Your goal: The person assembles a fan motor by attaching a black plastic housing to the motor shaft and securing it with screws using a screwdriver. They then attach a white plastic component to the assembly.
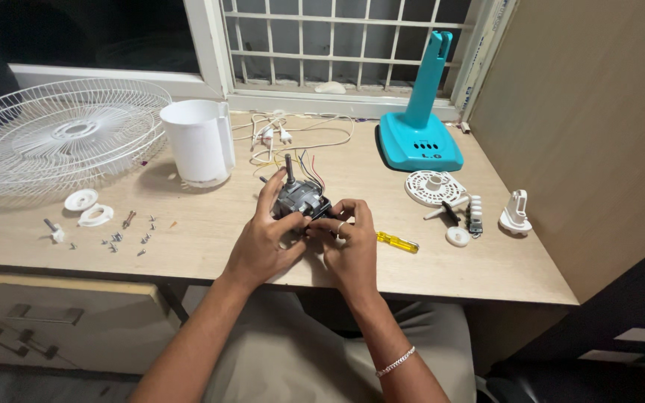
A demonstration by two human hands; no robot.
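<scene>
Both hands, left hand (263, 239) and right hand (349, 242), clasped around the grey fan motor (298, 198) above the desk (188, 231)

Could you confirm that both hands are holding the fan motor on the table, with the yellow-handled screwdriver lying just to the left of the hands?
Not quite. In the head view the left hand and right hand do hold the fan motor on the table, but the yellow-handled screwdriver lies just to the right of the hands, not the left.

grey motor (300, 197), teal stand (419, 127), yellow screwdriver (397, 242)
</scene>
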